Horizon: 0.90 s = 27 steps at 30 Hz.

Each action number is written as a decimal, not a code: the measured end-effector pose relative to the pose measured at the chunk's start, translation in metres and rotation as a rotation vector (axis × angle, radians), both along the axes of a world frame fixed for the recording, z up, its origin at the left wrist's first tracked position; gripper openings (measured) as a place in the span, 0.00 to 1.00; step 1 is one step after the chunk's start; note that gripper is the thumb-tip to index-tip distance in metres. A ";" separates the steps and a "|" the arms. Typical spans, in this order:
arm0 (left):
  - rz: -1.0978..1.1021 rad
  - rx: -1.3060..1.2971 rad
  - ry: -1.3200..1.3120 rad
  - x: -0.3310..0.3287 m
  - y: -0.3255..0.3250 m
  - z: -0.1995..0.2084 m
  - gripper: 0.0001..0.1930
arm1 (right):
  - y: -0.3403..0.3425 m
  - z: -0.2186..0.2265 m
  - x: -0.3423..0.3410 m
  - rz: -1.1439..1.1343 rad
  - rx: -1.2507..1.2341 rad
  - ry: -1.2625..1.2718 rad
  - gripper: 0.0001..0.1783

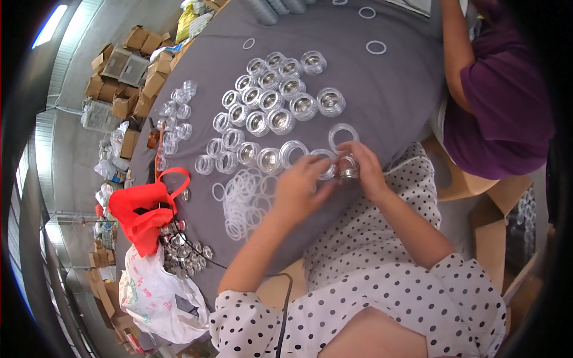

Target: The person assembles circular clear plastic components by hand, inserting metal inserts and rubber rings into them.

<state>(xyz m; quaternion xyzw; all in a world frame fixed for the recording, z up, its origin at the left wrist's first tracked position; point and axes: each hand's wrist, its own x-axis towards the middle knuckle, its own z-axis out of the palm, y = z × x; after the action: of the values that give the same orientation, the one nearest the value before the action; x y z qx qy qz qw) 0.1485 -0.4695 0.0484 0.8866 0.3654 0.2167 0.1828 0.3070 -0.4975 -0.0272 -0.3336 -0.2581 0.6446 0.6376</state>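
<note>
At the table's near edge, my right hand (365, 170) pinches a small silver metal cup-shaped piece (348, 169). Close beside it, my left hand (298, 188) has its fingers curled on a round clear plastic cup (323, 156), partly hidden by the fingers. A clear ring-shaped piece (343, 136) lies just beyond both hands. To its left stands another clear cup (293, 153), then a clear cup with a silver metal insert (270, 160). Many more such cups with inserts (280, 120) stand grouped farther back. A heap of thin white rings (242, 206) lies left of my left forearm.
Stacked clear cups (177, 119) line the table's left side. A red bag (140, 206), loose silver pieces (188, 253) and a white plastic bag (152, 292) are at the near left. A person in a purple top (504, 101) is at the right, by an open carton (492, 221).
</note>
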 end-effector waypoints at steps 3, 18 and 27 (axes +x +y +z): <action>-0.105 0.137 -0.020 0.029 -0.011 -0.019 0.18 | 0.005 -0.020 -0.001 -0.158 0.030 -0.076 0.16; 0.229 -0.018 -0.098 -0.051 0.038 -0.041 0.10 | 0.003 -0.002 0.014 -0.003 -0.163 0.248 0.13; 0.111 0.106 0.307 -0.043 0.038 -0.019 0.16 | 0.004 -0.008 0.016 0.032 -0.126 0.282 0.13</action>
<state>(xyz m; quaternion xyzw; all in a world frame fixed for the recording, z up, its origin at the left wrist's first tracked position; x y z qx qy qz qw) 0.1056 -0.4314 0.0291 0.8963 0.4253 0.1076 0.0656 0.3234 -0.4938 -0.0349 -0.2748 -0.1305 0.7102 0.6349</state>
